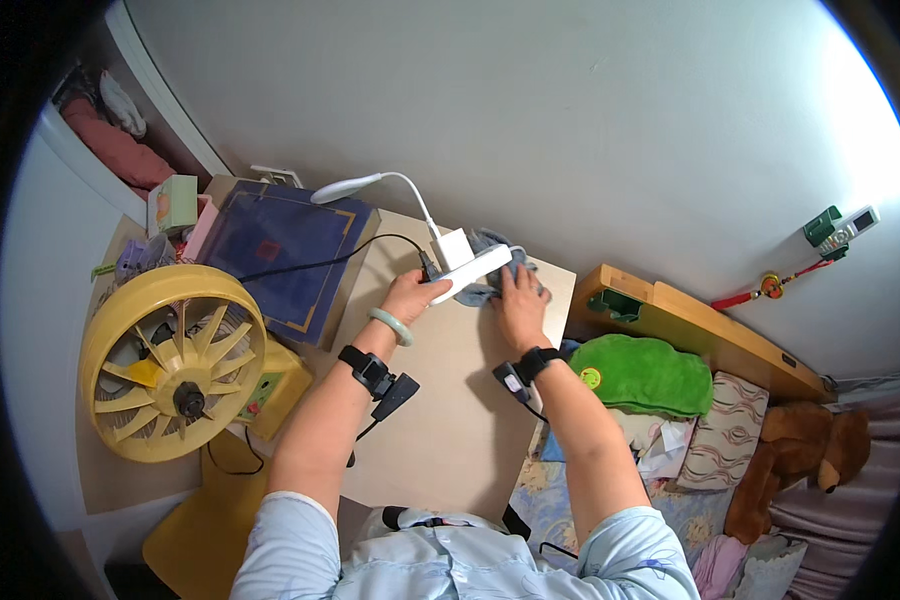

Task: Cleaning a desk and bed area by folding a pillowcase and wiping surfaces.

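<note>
My left hand (411,298) grips the near left end of a white power strip (474,274), which is tilted above the tabletop (435,405). A white plug adapter (452,248) sits in the strip, with a white cable rising from it to a white oval device (346,188). Beside the adapter a black plug (427,264) is inserted, its cord running left. My right hand (523,304) presses a grey-blue cloth (489,291) on the table, behind and under the strip's right end. Part of the cloth is hidden by the strip and fingers.
At left stand a yellow fan (187,367) and a large dark blue box (285,255). A bed with a wooden headboard (709,330), a green pillow (641,375) and a brown teddy bear (787,465) is at right. The wall (450,112) rises behind the table.
</note>
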`<state>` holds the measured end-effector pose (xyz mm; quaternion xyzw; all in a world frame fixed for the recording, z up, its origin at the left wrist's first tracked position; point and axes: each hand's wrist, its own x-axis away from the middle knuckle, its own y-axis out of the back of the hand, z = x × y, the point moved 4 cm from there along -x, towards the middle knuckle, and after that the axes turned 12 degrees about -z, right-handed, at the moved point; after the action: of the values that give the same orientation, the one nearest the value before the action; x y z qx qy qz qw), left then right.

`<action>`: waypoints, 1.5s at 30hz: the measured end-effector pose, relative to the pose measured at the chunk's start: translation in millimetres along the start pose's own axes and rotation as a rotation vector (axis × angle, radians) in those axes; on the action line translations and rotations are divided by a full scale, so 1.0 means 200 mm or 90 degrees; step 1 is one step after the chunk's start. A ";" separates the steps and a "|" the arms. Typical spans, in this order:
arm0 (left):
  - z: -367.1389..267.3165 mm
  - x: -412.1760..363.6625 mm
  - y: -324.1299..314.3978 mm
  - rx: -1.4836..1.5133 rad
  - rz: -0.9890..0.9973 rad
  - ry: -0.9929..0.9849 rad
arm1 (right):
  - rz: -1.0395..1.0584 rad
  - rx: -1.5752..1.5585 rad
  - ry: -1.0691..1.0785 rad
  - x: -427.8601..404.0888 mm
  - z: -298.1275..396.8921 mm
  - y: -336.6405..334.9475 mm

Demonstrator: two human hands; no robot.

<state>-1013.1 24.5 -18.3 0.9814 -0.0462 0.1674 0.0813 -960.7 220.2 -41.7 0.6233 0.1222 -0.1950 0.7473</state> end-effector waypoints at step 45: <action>0.41 0.98 0.45 -0.490 -0.341 -0.321 | 0.162 -0.161 0.381 0.89 0.48 0.41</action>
<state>-814.1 -90.4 -15.9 0.8677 0.1302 -0.1291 0.4621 -771.9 113.6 -26.6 0.5654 0.2805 0.1082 0.7681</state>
